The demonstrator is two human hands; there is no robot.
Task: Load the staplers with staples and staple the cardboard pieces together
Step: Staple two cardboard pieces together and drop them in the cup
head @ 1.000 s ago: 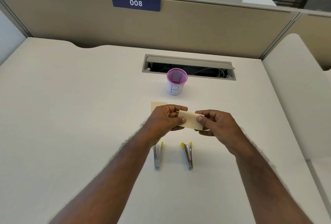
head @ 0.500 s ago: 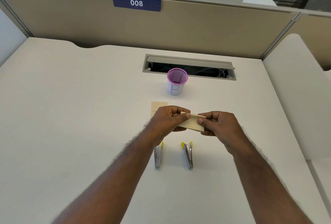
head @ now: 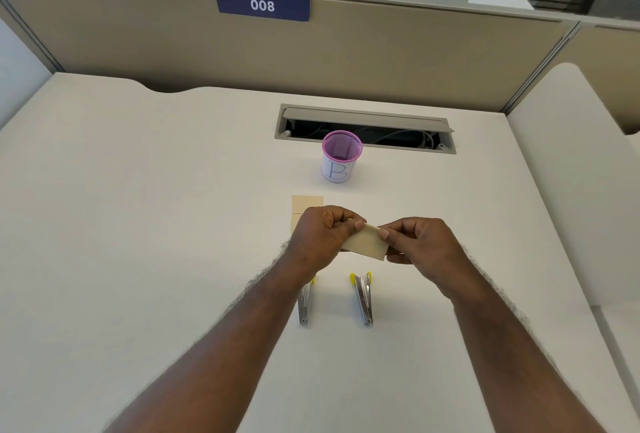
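Observation:
Both hands hold a small tan cardboard piece [head: 366, 244] above the desk. My left hand [head: 323, 233] pinches its left end and my right hand [head: 417, 242] pinches its right end. More tan cardboard [head: 305, 204] lies flat on the desk behind my left hand, partly hidden by it. Two small metal staplers with yellow ends lie side by side near me: the left stapler [head: 304, 306] is partly covered by my left forearm, the right stapler [head: 363, 297] is in full view below the held piece.
A pink mesh cup [head: 341, 157] with a white label marked B stands beyond the cardboard. Behind it is an open cable slot [head: 365, 127] in the white desk [head: 138, 224]. A tan partition with a "008" sign closes the back.
The held cardboard piece has been turned in my fingers, from nearly edge-on to tilted with its face toward me. Both hands stay in about the same place.

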